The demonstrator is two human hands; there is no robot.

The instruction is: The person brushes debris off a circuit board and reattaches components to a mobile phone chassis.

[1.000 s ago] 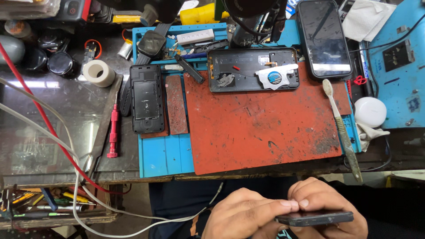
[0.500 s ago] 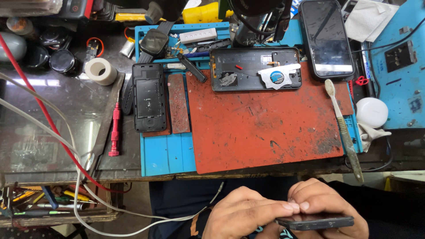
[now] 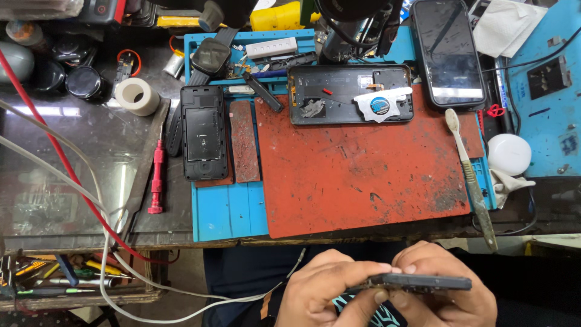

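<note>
A dark phone is held edge-on below the worktop, at 6 o'clock of the red mat. The left hand is closed on its left end, the thumb underneath and the fingers laid over the top edge. The right hand is closed on the phone too, cradled from beneath with the fingertips pressed on top beside the left ones. The phone's right end sticks out at 3 o'clock, past both grips. A toothbrush lies at 3 o'clock of the mat, a red screwdriver at 9 o'clock, and an opened phone back at 12 o'clock.
</note>
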